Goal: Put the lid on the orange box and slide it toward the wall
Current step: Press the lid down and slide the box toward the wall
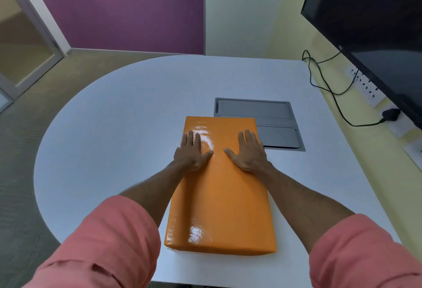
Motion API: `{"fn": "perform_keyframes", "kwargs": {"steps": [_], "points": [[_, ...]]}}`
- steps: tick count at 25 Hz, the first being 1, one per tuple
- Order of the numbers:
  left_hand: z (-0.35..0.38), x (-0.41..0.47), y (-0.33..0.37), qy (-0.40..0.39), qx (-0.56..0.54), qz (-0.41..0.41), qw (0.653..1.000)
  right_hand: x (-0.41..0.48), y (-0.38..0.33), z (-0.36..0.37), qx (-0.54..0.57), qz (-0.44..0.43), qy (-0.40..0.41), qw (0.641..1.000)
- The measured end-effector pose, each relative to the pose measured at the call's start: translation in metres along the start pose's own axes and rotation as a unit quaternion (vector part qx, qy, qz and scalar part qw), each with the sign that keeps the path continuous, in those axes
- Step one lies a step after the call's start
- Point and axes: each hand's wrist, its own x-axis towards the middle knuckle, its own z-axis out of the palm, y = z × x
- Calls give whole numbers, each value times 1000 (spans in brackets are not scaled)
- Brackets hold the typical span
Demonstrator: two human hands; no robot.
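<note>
I see the left hand [191, 151] lying flat on the orange lid [220, 187], fingers spread out, thumb pointing in toward the middle. It sits near the lid's left edge. The right hand [247, 151] lies flat too, near the lid's right edge, with its thumb pointing in toward the other thumb. The two hands are apart, with a shiny strip of orange between them. Both are open and pressing down on the top, not wrapped around anything. Both rest on the far half of the lid.

The arms are bare up to rolled pink sleeves [109, 239].

The lid sits on the orange box [219, 249] and covers it all the way. I can only see a thin pale bit at the near left bottom corner. The box lies long-ways, pointing away from me, on the white table [109, 127]. It is close to the near edge of the table.

The far right corner of the box reaches over a grey metal panel [253, 109] set into the table top.

Further out, past the table on the right, is a yellow wall [296, 25]. A black screen [374, 18] hangs there. A black cable [331, 91] runs down to a plug [391, 114] by a white socket strip [365, 86]. Straight ahead is a purple wall [123, 6], and a glass door [22, 43] is on the left.
</note>
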Motion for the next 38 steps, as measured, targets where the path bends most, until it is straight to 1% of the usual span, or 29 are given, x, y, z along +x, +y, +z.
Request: {"fn": "perform_keyframes", "kwargs": {"steps": [2,5,9,11,14,18,21,27,32,38], "points": [[-2,-2,0,1,-21,2,1000,-2,1,-5,30,1,-17,999],[-3,-16,-2,13,-67,1,998,-17,9,-9,123,27,-11,992],[9,-42,-18,4,-133,-34,991,-48,25,2,247,96,-23,964],[14,-48,-24,-8,-178,-54,982,-60,27,8,295,105,-8,950],[16,-52,-25,-19,-235,-51,971,-72,24,12,338,120,-2,933],[12,-55,-24,-22,-277,-66,958,-75,20,13,332,144,-5,932],[11,-54,-22,-17,-276,-74,958,-77,16,14,331,150,9,932],[-1,-44,4,-13,-279,-48,959,-82,30,-4,341,160,40,925],[-7,-39,59,-26,-291,-26,956,-90,71,-34,347,175,58,919],[10,-44,142,-47,-314,-16,948,-106,152,-64,339,184,56,921]]}}
